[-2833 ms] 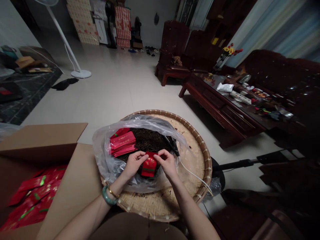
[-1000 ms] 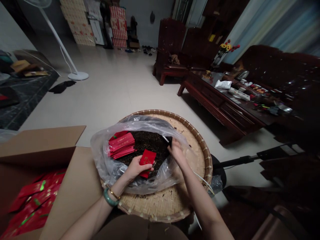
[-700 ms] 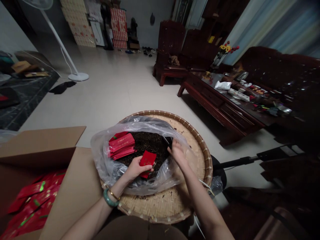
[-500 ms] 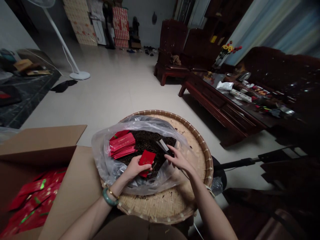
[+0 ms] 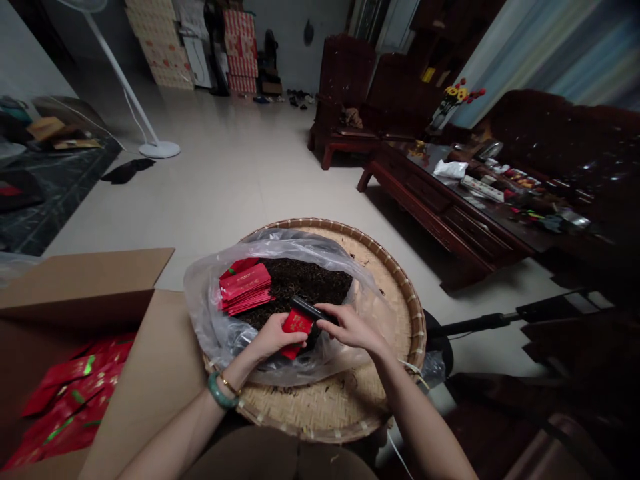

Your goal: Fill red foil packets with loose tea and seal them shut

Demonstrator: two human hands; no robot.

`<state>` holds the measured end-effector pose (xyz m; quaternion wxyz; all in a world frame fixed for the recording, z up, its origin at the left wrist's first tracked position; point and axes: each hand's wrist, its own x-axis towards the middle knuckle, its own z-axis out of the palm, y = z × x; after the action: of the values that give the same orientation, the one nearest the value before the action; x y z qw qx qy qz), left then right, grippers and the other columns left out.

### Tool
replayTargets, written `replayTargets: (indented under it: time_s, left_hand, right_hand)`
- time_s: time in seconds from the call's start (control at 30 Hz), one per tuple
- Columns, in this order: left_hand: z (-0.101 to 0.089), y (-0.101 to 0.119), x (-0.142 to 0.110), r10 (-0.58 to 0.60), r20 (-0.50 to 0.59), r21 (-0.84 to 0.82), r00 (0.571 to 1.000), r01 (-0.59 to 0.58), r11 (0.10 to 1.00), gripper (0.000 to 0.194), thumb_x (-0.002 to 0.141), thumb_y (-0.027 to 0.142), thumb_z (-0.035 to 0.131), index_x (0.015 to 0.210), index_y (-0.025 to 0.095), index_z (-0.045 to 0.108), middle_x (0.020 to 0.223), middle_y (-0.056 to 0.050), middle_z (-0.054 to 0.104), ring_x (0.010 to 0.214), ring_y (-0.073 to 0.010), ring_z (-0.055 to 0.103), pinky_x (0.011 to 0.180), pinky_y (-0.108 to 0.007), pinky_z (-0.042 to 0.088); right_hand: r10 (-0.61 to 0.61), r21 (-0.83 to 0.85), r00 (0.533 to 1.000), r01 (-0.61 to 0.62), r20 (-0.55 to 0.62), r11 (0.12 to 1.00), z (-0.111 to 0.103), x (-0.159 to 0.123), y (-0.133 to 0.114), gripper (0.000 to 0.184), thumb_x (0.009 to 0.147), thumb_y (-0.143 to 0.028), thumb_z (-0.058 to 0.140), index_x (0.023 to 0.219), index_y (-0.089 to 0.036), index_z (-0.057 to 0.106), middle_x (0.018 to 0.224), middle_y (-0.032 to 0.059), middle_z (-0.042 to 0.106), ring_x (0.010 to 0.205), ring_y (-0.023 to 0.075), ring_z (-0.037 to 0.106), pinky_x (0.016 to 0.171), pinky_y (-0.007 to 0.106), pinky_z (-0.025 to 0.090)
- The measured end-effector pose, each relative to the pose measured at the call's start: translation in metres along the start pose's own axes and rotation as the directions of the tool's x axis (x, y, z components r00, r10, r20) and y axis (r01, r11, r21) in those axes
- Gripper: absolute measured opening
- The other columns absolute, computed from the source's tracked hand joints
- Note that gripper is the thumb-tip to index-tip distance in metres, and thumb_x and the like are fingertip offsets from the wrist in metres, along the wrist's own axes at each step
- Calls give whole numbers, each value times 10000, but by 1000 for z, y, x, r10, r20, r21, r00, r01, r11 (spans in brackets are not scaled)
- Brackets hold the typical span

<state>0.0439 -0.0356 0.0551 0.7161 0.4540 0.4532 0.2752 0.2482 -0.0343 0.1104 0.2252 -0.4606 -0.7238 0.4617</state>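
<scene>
My left hand (image 5: 277, 333) is closed on a small red packet (image 5: 297, 323), pinched between thumb and fingers. My right hand (image 5: 349, 325) grips a black bar-shaped hand sealer (image 5: 310, 309), whose jaws lie across the packet's upper edge. Both hands are over an open clear plastic bag (image 5: 210, 293) of dark loose tea leaves (image 5: 320, 283). A stack of red packets (image 5: 245, 287) rests on the tea to the left. Under the bag is a round woven bamboo tray (image 5: 320, 417).
At my left stands an open cardboard box (image 5: 145, 373) with filled red packets (image 5: 75, 400) inside. A black pole (image 5: 470, 327) extends at the right. Farther off are a dark wooden table (image 5: 425, 200) with many items on it and a white fan stand (image 5: 160, 149).
My right hand has brought the sealer left and down onto the packet's top edge. Its jaws were apart and away from the packet before. My left hand has shifted slightly right.
</scene>
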Motion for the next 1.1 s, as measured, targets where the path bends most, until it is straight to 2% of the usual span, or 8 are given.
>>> replayTargets:
  time_s: [0.17, 0.33, 0.43, 0.57, 0.7, 0.83, 0.97, 1.1]
  left_hand:
    - [-1, 2, 1, -19, 34, -34, 999, 20, 999, 438, 549, 317, 791, 883, 87, 627, 799, -87, 712, 582, -174, 656, 554, -274, 508]
    - [-3, 3, 3, -17, 73, -38, 997, 19, 999, 395, 554, 319, 789, 839, 91, 639, 761, -60, 696, 573, -159, 647, 554, -262, 502]
    - [-3, 2, 3, -20, 67, -30, 998, 22, 999, 380, 541, 333, 794, 785, 96, 624, 686, -32, 672, 554, -157, 635, 541, -261, 494]
    - [-3, -2, 3, -44, 51, -32, 998, 46, 998, 411, 532, 344, 796, 806, 101, 610, 686, -29, 669, 558, -163, 637, 525, -259, 488]
    - [-3, -4, 4, -51, 47, -12, 998, 52, 999, 422, 528, 333, 796, 823, 92, 615, 688, -34, 671, 556, -160, 636, 520, -251, 485]
    - [-3, -3, 4, -44, 39, 11, 998, 43, 999, 416, 528, 325, 794, 829, 95, 623, 712, -36, 677, 565, -162, 637, 538, -261, 490]
    - [-3, -3, 3, -52, 40, 11, 998, 52, 999, 407, 532, 323, 788, 825, 97, 621, 696, -32, 670, 558, -164, 633, 536, -267, 492]
    - [-3, -2, 3, -47, 60, 15, 997, 46, 999, 391, 538, 317, 783, 814, 99, 611, 673, -21, 656, 550, -161, 629, 522, -256, 484]
  right_hand:
    - [15, 37, 1000, -14, -26, 999, 2, 0, 2, 349, 828, -339, 541, 1133, -192, 627, 776, 15, 678, 509, 106, 559, 478, 198, 411]
    - [225, 259, 974, -225, 30, 939, -4, 0, 6, 487, 777, -407, 594, 1197, -163, 559, 720, 7, 638, 412, 57, 453, 344, 159, 311]
    - [283, 336, 958, -284, 54, 898, -10, -2, 9, 558, 765, -443, 597, 1231, -147, 518, 779, 30, 639, 428, 50, 459, 336, 152, 317]
    - [265, 246, 962, -272, 62, 930, -7, -2, 14, 542, 763, -425, 612, 1227, -159, 523, 864, 50, 651, 458, 55, 477, 347, 152, 325]
    - [159, 95, 987, -159, 3, 983, 3, 1, 20, 421, 814, -398, 567, 1166, -168, 590, 871, 50, 664, 512, 79, 518, 421, 175, 377]
    - [100, 29, 995, -99, -22, 995, 6, 4, 22, 380, 844, -381, 531, 1149, -169, 609, 840, 42, 668, 557, 103, 550, 496, 200, 420]
    - [118, 53, 993, -118, -13, 992, 6, 3, 20, 369, 841, -385, 530, 1125, -167, 617, 814, 36, 661, 535, 96, 538, 464, 190, 399]
    - [192, 200, 981, -190, 11, 961, 7, 2, 21, 392, 816, -413, 547, 1117, -167, 599, 759, 17, 632, 468, 73, 499, 379, 168, 342]
